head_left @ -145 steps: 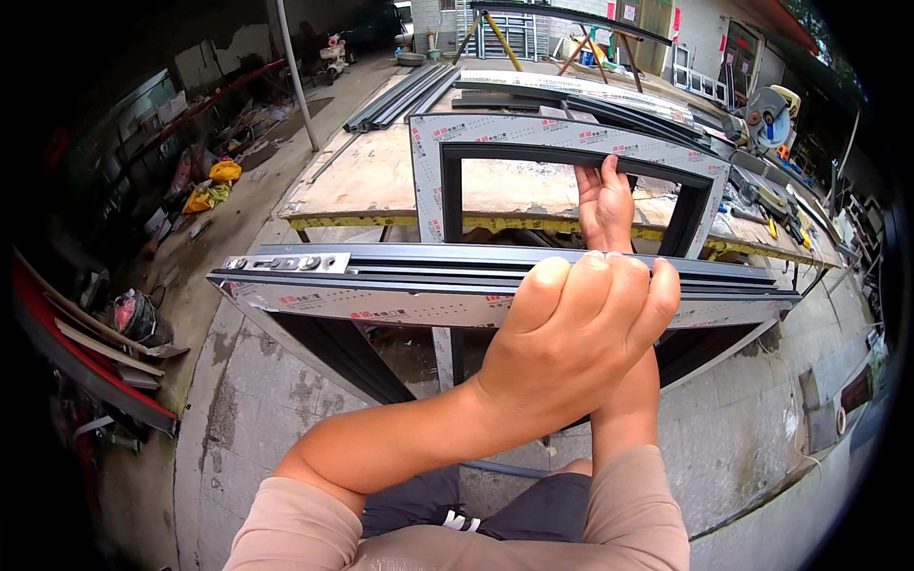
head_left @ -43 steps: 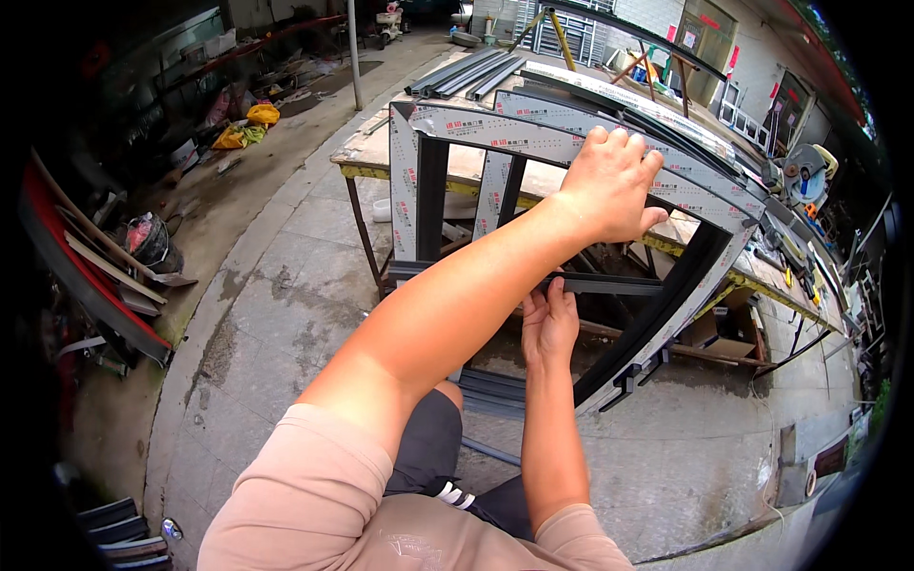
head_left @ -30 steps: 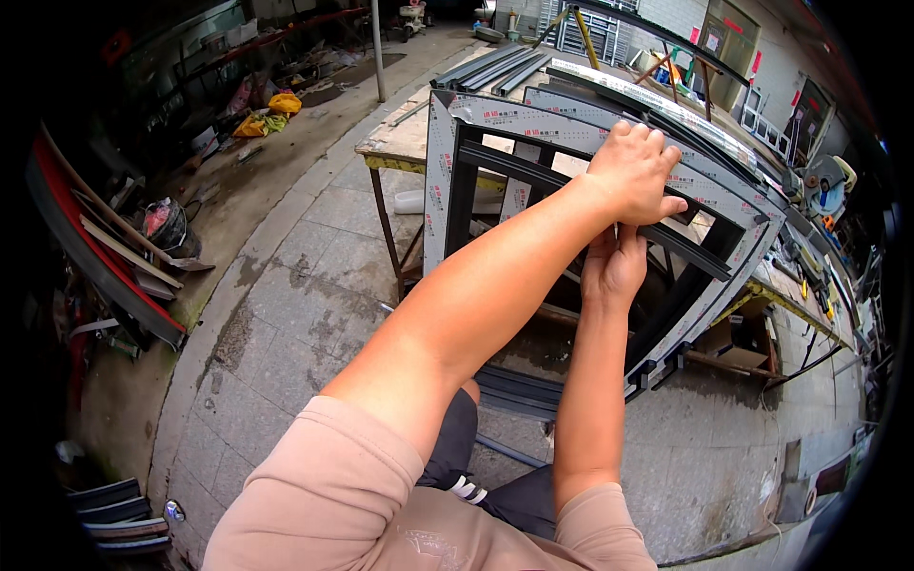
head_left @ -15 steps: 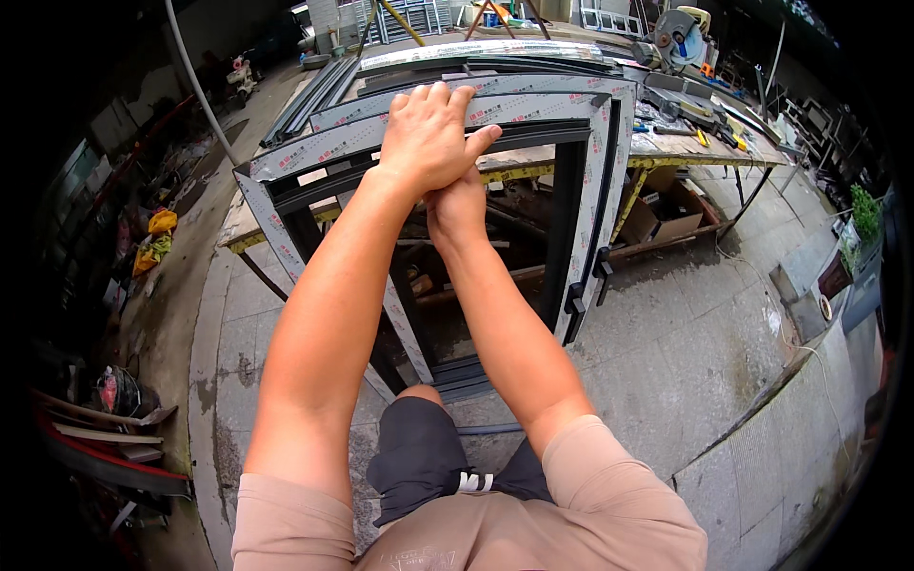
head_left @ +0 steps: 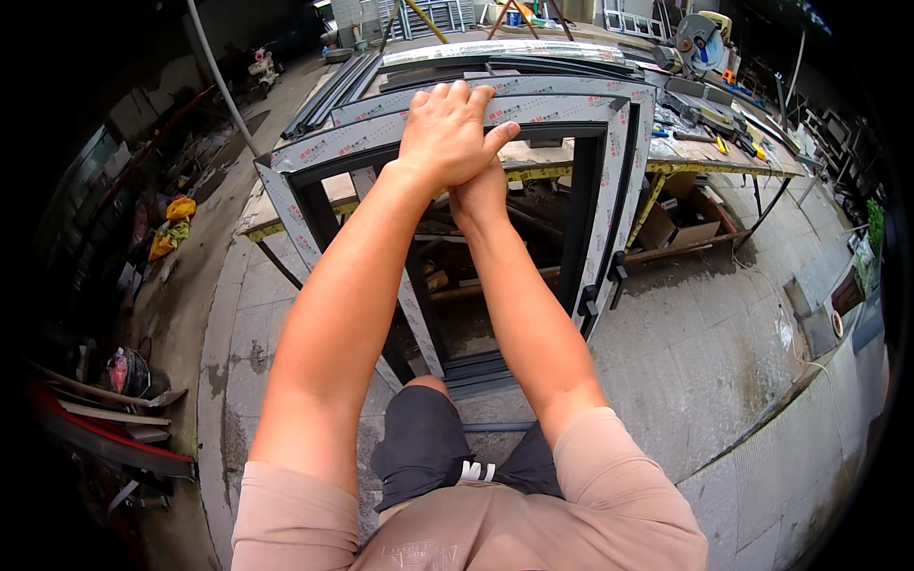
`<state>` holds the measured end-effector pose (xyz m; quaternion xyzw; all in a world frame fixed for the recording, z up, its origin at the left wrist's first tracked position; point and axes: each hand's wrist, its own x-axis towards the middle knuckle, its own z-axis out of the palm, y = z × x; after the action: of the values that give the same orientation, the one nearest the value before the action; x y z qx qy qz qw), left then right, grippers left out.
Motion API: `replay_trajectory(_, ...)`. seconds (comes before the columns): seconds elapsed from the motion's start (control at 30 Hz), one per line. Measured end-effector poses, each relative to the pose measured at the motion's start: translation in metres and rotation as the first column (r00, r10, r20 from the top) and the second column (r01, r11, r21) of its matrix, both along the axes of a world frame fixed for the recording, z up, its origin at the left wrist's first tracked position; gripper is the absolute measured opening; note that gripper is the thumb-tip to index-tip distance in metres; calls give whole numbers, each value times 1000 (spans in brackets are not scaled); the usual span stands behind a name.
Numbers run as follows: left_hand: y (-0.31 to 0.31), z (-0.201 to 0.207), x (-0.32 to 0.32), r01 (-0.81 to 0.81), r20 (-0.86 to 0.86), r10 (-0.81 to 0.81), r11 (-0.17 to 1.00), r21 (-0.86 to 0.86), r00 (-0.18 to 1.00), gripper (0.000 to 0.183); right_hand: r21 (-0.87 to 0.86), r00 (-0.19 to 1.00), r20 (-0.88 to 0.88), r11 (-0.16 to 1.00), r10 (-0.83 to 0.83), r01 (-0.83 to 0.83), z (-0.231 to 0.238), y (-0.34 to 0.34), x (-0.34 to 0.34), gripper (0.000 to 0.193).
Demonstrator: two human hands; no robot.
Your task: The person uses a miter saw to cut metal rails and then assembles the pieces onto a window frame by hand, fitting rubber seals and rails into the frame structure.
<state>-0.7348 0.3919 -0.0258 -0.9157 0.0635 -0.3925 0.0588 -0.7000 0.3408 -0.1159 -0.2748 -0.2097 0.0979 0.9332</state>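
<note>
A dark grey window frame (head_left: 614,176) with printed white protective film stands upright before me, with a second, inner frame set against it. My left hand (head_left: 447,133) lies over its top rail, the fingertips bent over the upper edge and the thumb out to the right. Just under it is my right hand (head_left: 481,198), against the inner side of the same rail. The left hand covers the right hand's fingers, so their grip is hidden. Two black handles (head_left: 618,274) stick out low on the frame's right side. My knee is close to its bottom rail.
Behind the frame is a workbench (head_left: 733,164) with yellow-edged sides, carrying long dark profiles (head_left: 333,95). A circular-blade saw (head_left: 700,43) and hand tools are at its right. Below sits a cardboard box (head_left: 687,228). Clutter lines the left, including a bucket (head_left: 133,373).
The whole scene sits slightly further right in the picture, as my view has turned a little left. Both hands keep their places on the top rail.
</note>
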Motion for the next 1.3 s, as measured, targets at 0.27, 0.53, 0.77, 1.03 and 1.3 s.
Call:
replay_trajectory(0.27,-3,1,-2,-34,-59,32,999,-35,998,76,7,974,157,986,166,-169,-13,-4,18,45)
replay_trajectory(0.53,-2,-3,0,-11,-19,10,998,-70,1000,74,-52,972,153,984,177,-171,-17,-6,24,45)
replay_trajectory(0.77,2,-6,3,-9,-34,6,996,-86,999,74,-16,966,109,972,234,-233,-12,-5,20,46)
replay_trajectory(1.03,4,-5,-2,-38,-80,31,996,-81,996,72,-55,964,103,969,247,-242,-9,-7,7,48)
replay_trajectory(1.3,1,-6,1,-11,-53,4,991,-132,999,66,-134,966,96,965,238,-225,-19,-13,26,61)
